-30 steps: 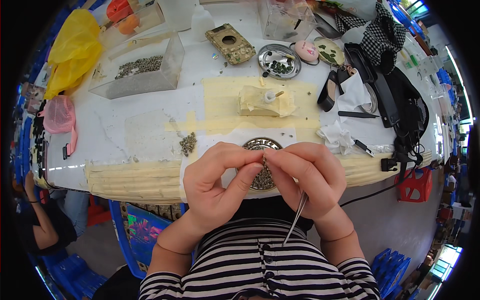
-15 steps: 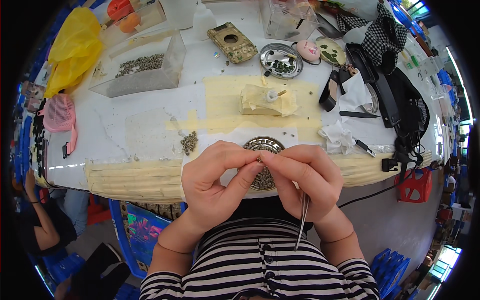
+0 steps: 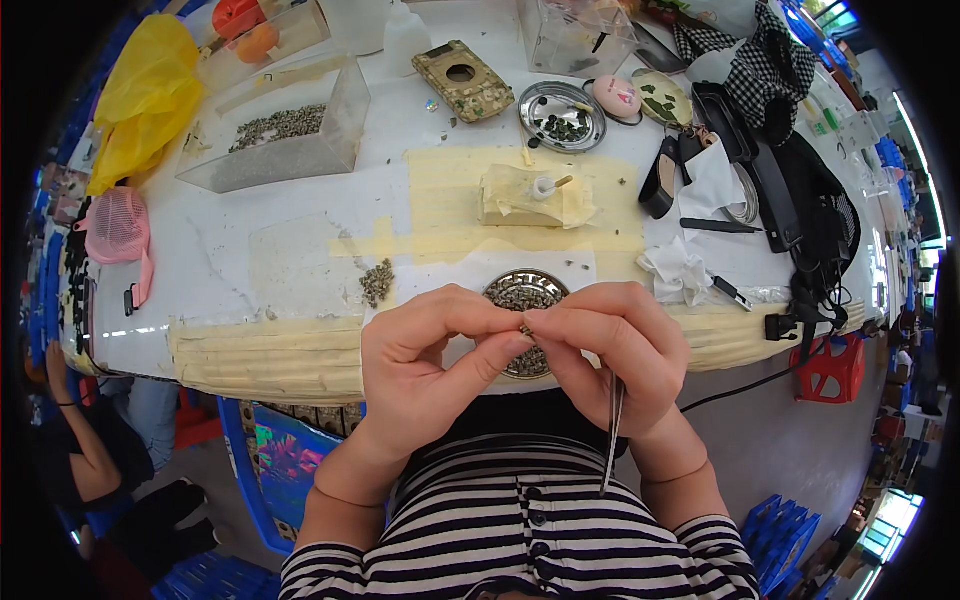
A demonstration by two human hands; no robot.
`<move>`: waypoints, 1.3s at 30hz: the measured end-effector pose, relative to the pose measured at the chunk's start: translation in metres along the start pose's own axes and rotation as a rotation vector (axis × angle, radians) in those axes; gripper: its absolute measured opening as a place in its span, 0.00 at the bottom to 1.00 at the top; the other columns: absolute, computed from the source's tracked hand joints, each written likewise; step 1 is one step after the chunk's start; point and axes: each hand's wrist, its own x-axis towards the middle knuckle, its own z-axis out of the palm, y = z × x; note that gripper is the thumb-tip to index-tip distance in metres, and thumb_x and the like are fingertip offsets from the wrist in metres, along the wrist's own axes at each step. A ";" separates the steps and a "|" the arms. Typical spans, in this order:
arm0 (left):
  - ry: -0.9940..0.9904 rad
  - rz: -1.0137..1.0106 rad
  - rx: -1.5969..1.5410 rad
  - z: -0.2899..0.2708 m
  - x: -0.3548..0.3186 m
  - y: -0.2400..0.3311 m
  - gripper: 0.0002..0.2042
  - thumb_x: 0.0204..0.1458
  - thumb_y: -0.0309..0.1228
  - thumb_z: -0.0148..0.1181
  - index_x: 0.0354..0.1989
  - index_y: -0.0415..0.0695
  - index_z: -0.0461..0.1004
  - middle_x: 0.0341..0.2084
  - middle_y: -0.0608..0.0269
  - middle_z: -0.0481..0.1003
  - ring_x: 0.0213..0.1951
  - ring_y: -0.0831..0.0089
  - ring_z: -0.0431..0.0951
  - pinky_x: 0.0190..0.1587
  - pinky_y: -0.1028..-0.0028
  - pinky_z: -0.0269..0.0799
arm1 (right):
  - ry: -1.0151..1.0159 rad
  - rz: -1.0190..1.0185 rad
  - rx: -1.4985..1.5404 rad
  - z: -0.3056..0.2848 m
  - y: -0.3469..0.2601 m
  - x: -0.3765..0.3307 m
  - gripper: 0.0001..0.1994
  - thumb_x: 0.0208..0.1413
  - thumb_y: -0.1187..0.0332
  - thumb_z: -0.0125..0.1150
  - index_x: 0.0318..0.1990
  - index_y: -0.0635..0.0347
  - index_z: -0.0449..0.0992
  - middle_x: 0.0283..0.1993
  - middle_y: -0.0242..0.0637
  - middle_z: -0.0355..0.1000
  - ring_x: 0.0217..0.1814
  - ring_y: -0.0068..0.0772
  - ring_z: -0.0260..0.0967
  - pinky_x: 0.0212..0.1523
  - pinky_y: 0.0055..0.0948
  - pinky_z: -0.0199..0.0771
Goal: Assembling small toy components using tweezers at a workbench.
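Observation:
My left hand (image 3: 425, 370) and my right hand (image 3: 625, 350) meet fingertip to fingertip over a round metal dish (image 3: 525, 272) full of small grey-brown parts. Between the pinched fingertips shows a tiny brownish part (image 3: 526, 330), mostly covered, so its exact kind is unclear. Metal tweezers (image 3: 612, 440) are tucked in my right hand, their points hanging down toward my striped shirt. A loose heap of similar small parts (image 3: 377, 284) lies left of the dish. Behind the dish stands a tape-covered block (image 3: 510, 200) with a small white pot and a stick in it.
A clear bin (image 3: 270, 168) of small parts stands at the back left. Farther back are a camouflage model tank hull (image 3: 463, 82) and a metal plate (image 3: 562, 95) of dark green bits. Pouches and straps (image 3: 725, 180) crowd the right side. Another person's arm (image 3: 85, 440) shows at far left.
The fingertips have shifted slightly around the tiny part. The tweezers in my right hand have swung a little to the right and hang more upright.

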 end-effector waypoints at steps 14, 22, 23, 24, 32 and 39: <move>0.011 -0.121 -0.254 0.001 -0.002 -0.002 0.07 0.47 0.14 0.62 0.36 0.34 0.77 0.32 0.57 0.77 0.37 0.74 0.76 0.42 0.77 0.71 | 0.026 -0.032 -0.041 0.004 0.004 -0.005 0.16 0.39 0.77 0.67 0.41 0.59 0.81 0.31 0.34 0.74 0.26 0.29 0.72 0.24 0.24 0.69; 0.019 -0.121 -0.214 0.003 -0.003 -0.002 0.07 0.47 0.14 0.62 0.35 0.34 0.77 0.32 0.58 0.76 0.35 0.75 0.75 0.40 0.77 0.70 | 0.026 -0.033 -0.062 0.003 0.004 -0.006 0.15 0.39 0.77 0.67 0.39 0.59 0.81 0.31 0.34 0.73 0.26 0.30 0.72 0.24 0.24 0.69; 0.029 -0.117 -0.182 0.003 -0.003 -0.001 0.07 0.47 0.14 0.62 0.35 0.34 0.77 0.31 0.58 0.76 0.35 0.75 0.75 0.39 0.78 0.70 | 0.027 -0.030 -0.061 0.003 0.004 -0.006 0.15 0.39 0.77 0.67 0.39 0.59 0.81 0.31 0.34 0.73 0.26 0.30 0.72 0.24 0.24 0.69; 0.032 -0.099 -0.140 0.004 -0.003 0.000 0.07 0.47 0.14 0.63 0.35 0.34 0.77 0.31 0.58 0.76 0.34 0.75 0.75 0.39 0.78 0.69 | 0.027 -0.028 -0.060 0.003 0.004 -0.006 0.15 0.39 0.77 0.67 0.39 0.59 0.81 0.31 0.34 0.73 0.26 0.30 0.72 0.24 0.24 0.69; 0.079 0.178 0.286 0.005 0.000 0.002 0.09 0.43 0.15 0.65 0.34 0.36 0.78 0.28 0.59 0.77 0.31 0.72 0.75 0.35 0.77 0.69 | 0.051 -0.031 -0.088 0.004 0.004 -0.007 0.15 0.39 0.78 0.68 0.39 0.60 0.81 0.30 0.34 0.73 0.26 0.29 0.71 0.24 0.24 0.69; 0.113 0.439 0.597 0.003 0.004 0.002 0.11 0.39 0.16 0.67 0.34 0.38 0.78 0.28 0.59 0.77 0.29 0.67 0.75 0.31 0.74 0.70 | 0.038 0.002 -0.023 0.005 0.002 -0.008 0.14 0.39 0.79 0.67 0.39 0.62 0.81 0.29 0.36 0.73 0.26 0.29 0.71 0.23 0.23 0.69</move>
